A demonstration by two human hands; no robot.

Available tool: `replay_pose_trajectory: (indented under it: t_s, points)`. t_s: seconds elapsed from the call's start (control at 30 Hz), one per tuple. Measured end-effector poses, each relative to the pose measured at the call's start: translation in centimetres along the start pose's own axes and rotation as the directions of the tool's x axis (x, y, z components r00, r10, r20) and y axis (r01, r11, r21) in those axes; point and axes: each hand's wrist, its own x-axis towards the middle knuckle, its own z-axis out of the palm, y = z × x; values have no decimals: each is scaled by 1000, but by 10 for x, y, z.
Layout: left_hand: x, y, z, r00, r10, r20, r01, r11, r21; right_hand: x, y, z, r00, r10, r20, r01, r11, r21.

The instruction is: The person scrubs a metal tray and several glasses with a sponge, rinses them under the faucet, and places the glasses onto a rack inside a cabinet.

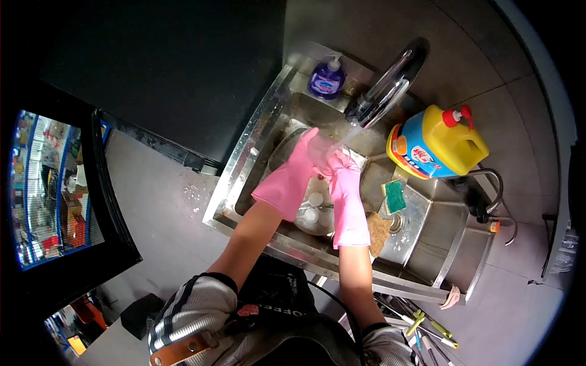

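Both hands wear long pink rubber gloves over the left basin of a steel sink (pixel 247 152). My left hand (pixel 303 155) is closed around the side of a see-through cup (pixel 322 148), just below the tap's spout. My right hand (pixel 342 168) grips the same cup from the other side; its fingertips are partly hidden. Beneath the hands, a round clear bowl (pixel 320 227) holds small white round pieces (pixel 311 215). Another round vessel (pixel 281 152) lies partly hidden behind my left glove.
A chrome tap (pixel 390 91) arches over the basin. Purple soap (pixel 326 79) stands at the back, a large yellow detergent jug (pixel 436 143) to the right. A green sponge (pixel 394 196) and brown scrubber (pixel 378 233) lie by the right basin's drain. Brush handles (pixel 427 326) stick out below.
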Motion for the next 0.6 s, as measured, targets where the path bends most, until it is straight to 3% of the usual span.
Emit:
replay_pose_trajectory:
  t_s: [0.03,0.07,0.1,0.13,0.2,0.27,0.3,0.33,0.43,0.47,0.53,0.57,0.6]
  points:
    - [-1,-3,6,999,41,15,-41,999,-33,1,-1,3,996,-79,45,80,997,-23]
    - [0,-6,11,996,82,28,-80,995,-66,2,0,12,989,-142,-45,123,948,-292]
    - [-1,-8,14,992,120,38,-116,988,-98,-4,0,15,875,-479,-74,309,669,-676]
    - [-4,-10,16,988,151,-16,-152,986,-68,-15,1,16,667,-744,51,320,224,-920]
    - [-7,-11,15,968,219,-123,-221,975,-2,-42,-23,38,461,-872,166,503,103,-858]
    - [0,-2,1,995,62,-74,-69,993,-94,-40,-33,33,715,-625,313,597,313,-739]
    - [7,0,-16,999,-19,-48,12,991,-136,-39,-35,32,790,-466,399,596,428,-680]
    - [24,1,-41,987,-43,156,77,973,-216,-17,-7,14,723,-511,465,606,147,-782]
    - [0,-2,-16,995,20,-101,-17,999,37,2,-9,34,948,-138,286,315,289,-904]
    - [42,-10,-59,999,37,-15,-37,998,-50,11,-13,45,977,-4,215,206,306,-930]
    - [33,-9,-45,950,212,-228,-182,972,148,24,-21,59,962,265,58,-22,289,-957]
    - [32,-10,-44,898,307,-316,-231,939,255,26,-23,64,954,298,33,-36,224,-974]
    - [31,-7,-44,909,268,-319,-207,955,211,29,-25,67,945,328,6,-47,155,-987]
